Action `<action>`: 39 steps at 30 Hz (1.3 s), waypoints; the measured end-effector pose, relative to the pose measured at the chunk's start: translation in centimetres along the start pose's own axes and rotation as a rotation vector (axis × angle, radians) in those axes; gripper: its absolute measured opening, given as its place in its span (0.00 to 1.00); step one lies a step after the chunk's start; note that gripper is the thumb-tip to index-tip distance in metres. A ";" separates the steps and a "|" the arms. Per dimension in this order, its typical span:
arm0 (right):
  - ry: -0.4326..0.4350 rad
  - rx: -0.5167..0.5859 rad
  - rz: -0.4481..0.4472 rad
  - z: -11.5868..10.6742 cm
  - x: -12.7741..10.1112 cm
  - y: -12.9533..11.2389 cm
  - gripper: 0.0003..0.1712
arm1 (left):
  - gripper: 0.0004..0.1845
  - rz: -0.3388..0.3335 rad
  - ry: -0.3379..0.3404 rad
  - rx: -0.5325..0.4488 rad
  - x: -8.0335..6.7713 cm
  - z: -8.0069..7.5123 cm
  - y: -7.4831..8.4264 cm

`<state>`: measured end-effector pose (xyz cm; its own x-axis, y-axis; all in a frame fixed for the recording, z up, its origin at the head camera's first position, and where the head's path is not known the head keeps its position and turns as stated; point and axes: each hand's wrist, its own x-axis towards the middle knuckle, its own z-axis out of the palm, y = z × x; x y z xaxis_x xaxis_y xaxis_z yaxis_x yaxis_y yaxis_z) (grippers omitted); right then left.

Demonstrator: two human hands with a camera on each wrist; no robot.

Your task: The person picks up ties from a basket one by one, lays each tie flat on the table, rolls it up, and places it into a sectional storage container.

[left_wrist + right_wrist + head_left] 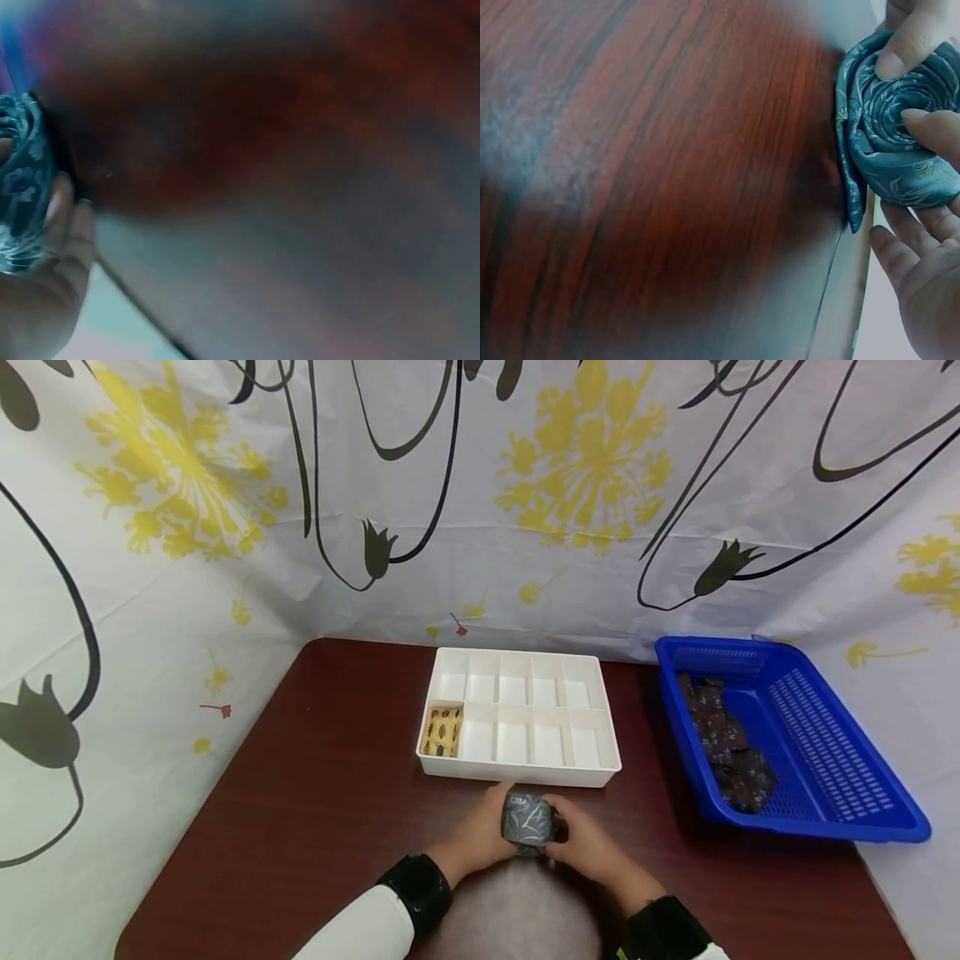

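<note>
Both hands [480,842] [592,847] clamp the rolled tie [528,820] (its spiral [896,112] shows only at the right wrist).

2 hands [536,847], 1 rolled tie [528,820], 1 white tray [517,768] of 10 compartments, 1 blue basket [817,814].
</note>
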<state>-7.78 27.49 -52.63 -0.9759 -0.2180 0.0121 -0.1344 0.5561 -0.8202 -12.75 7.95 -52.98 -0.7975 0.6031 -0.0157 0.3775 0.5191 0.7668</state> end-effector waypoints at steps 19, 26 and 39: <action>-0.034 0.043 -0.006 0.1 -0.2 -0.1 0.41 | 0.23 -0.015 -0.029 0.449 0.1 -0.2 2.0; -0.046 0.008 -0.015 -0.3 0.2 -0.3 0.38 | 0.34 -0.083 -0.060 0.369 0.2 -0.5 3.2; -0.117 0.045 -0.064 -0.5 -0.1 0.1 0.32 | 0.43 -0.423 -0.152 -0.612 0.2 -1.8 1.3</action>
<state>-7.80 27.95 -52.40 -0.9385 -0.3453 0.0006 -0.1851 0.5018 -0.8450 -13.27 7.67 -50.89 -0.7257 0.5272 -0.4421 -0.3102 0.3230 0.8941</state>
